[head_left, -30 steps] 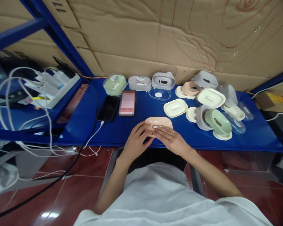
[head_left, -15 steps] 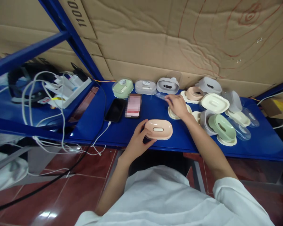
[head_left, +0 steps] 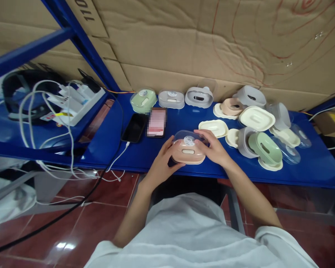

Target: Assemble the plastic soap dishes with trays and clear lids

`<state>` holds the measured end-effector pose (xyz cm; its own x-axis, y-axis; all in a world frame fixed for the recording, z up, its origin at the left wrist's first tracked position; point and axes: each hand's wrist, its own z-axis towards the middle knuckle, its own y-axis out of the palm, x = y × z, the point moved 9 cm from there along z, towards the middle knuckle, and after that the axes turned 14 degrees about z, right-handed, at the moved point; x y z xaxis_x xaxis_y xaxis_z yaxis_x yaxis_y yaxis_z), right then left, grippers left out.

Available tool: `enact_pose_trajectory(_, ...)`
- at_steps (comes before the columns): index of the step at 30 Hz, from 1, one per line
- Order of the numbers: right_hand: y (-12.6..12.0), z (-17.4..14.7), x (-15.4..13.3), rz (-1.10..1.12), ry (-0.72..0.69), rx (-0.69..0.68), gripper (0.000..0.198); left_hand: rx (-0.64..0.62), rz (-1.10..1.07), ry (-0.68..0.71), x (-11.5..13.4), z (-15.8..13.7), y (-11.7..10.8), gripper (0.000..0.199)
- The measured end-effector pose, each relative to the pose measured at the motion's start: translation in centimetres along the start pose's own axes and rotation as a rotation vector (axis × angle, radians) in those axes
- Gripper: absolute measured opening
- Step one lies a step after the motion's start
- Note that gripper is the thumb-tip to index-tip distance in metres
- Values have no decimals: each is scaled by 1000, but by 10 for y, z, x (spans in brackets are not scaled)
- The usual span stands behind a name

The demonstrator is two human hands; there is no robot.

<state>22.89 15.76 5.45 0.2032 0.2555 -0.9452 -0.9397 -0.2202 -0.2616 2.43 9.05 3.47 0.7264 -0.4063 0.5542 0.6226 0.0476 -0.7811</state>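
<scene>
In the head view, a peach oval plastic box [head_left: 188,159] with a pale slot in its top is at the table's front edge. A clear lid [head_left: 184,134] bearing a round white sticker rests on or just over it; whether it is seated I cannot tell. My left hand [head_left: 162,160] is closed around the left side of the box. From the right, my right hand [head_left: 215,149] grips the lid's edge. Behind that hand lies a cream oval tray [head_left: 215,127]. Just right of it are a small cream piece [head_left: 232,137] and a grey box [head_left: 247,143].
Along the back stand a green lidded box [head_left: 143,101], a grey lidded box [head_left: 171,100] and a grey box [head_left: 198,99]. Two phones [head_left: 134,128] lie on the left. More boxes, cream trays and clear lids crowd the right. A power strip [head_left: 85,109] with tangled cables is far left.
My right hand has brought the clear lid from the back of the table down onto the peach box. My left hand keeps its hold there. The camera view has shifted slightly.
</scene>
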Motion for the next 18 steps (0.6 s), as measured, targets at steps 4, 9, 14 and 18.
enact_pose_trajectory(4, 16, -14, -10, -108, -131, -90, 48, 43, -17, -6, -3, -2, -2, 74)
enact_pose_trajectory(9, 34, -36, -23, -404, -311, -318, 53, 62, -48, 21, -5, -4, 1, 55)
enact_pose_trajectory(14, 36, -44, -23, -550, -388, -425, 57, 98, -57, 48, -2, -4, -3, 45)
enact_pose_trajectory(18, 41, -44, -28, -523, -412, -486, 59, 90, -24, 0, -5, -4, -3, 49)
